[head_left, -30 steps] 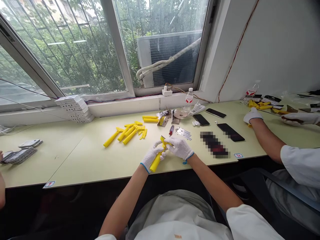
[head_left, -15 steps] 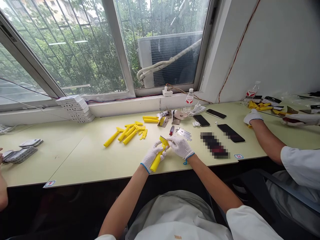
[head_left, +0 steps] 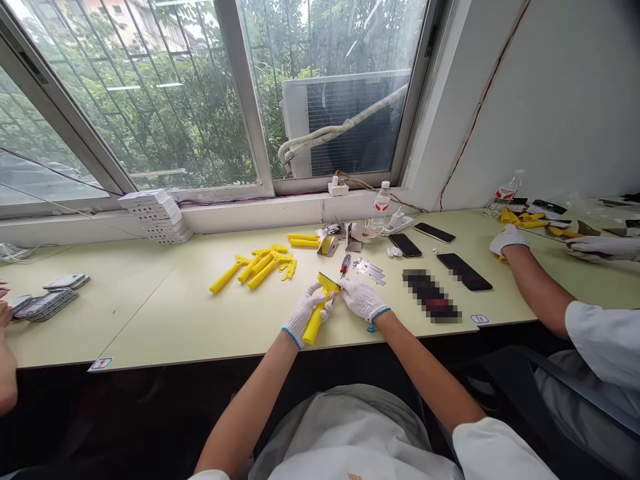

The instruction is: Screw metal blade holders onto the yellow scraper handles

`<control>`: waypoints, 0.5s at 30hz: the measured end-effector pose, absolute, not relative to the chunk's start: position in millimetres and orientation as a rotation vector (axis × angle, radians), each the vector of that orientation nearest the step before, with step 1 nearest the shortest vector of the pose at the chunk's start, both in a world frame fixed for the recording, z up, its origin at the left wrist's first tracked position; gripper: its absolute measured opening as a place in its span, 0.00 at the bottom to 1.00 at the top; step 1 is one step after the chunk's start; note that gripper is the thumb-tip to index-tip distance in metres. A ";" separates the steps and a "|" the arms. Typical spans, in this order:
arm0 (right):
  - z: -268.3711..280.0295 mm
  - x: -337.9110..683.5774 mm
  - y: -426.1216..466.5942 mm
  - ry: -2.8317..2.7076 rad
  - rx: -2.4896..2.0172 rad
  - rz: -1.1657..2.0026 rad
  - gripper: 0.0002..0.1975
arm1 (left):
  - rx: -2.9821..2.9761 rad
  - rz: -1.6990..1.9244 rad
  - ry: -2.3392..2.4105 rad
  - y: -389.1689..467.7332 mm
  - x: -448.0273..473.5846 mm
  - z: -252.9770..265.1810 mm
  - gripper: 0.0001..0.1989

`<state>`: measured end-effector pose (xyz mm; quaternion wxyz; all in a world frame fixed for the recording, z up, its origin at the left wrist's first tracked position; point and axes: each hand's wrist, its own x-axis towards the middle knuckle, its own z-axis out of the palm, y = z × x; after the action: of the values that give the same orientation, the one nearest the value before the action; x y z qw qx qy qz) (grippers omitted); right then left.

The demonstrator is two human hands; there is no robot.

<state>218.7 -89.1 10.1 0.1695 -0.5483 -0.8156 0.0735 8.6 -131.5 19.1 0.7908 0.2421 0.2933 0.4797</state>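
My left hand (head_left: 303,315) wears a white knit glove and is wrapped round the handle of a yellow scraper (head_left: 314,324), held tilted above the table's front edge. A thin dark blade strip (head_left: 327,281) lies along the top of the scraper's head. My gloved right hand (head_left: 363,298) pinches the right end of that head; its fingertips partly hide the spot. Just beyond my hands lie a red-handled screwdriver (head_left: 345,265), several flat metal blades (head_left: 371,271) and tiny screws. To the left, several yellow scraper handles (head_left: 260,265) lie beside small yellow plates (head_left: 289,269).
Phones (head_left: 465,271) and an earbud case (head_left: 395,252) lie to the right, and a water bottle (head_left: 381,206) stands behind. Opened cardboard packaging (head_left: 353,237) sits at the back. A co-worker's gloved hand (head_left: 509,241) works at far right. White boxes (head_left: 159,217) are stacked at left.
My right fingers have shifted slightly down and right along the scraper's head, showing more of the blade strip. My left hand keeps its hold. The camera view has moved a little.
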 end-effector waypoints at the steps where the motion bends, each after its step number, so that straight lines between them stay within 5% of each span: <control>1: 10.2 218.6 -89.1 -2.316 -1.562 0.215 0.20 | 0.524 1.034 0.629 -131.5 8.8 19.6 0.46; 15: 14.0 218.8 -92.2 -2.144 -1.663 0.231 0.20 | 0.538 1.057 0.673 -129.5 7.0 16.8 0.44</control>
<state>218.8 -92.2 14.0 0.2075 -0.5973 -0.7702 0.0830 7.0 -129.5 16.8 0.7763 0.2488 0.3109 0.4886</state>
